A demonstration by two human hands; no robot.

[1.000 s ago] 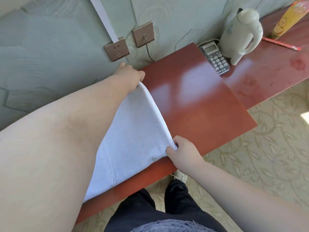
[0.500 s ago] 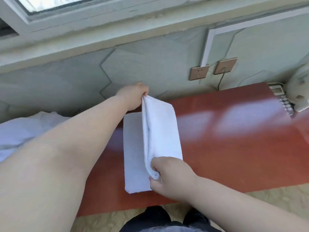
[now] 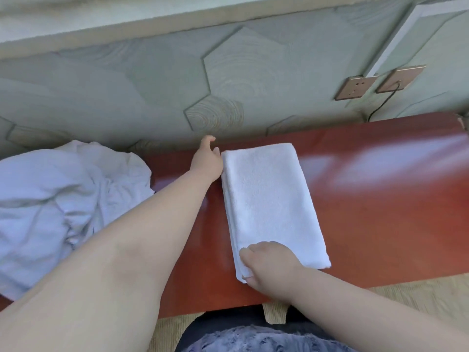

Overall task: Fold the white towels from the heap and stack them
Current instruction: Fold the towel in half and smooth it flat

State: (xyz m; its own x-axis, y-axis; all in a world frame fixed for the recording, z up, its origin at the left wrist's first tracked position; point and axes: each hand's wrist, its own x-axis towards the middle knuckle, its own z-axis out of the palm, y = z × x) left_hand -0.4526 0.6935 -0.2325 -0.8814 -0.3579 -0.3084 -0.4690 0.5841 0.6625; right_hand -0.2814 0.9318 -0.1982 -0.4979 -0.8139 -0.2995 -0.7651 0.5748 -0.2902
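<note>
A glossy red-brown desk (image 3: pixel 380 212) runs across the middle of the frame under a green patterned wall, and at the left edge a rumpled heap of white towels (image 3: pixel 63 199) spills over its end. A folded white towel (image 3: pixel 266 199) lies flat on the desk at centre, its long side running up the frame. The left hand (image 3: pixel 206 161) sits just beside its upper left corner with fingers loose and holding nothing, the right hand (image 3: pixel 269 262) curls round and grips its lower left corner, and two wall sockets (image 3: pixel 355 87) show at upper right.
</note>
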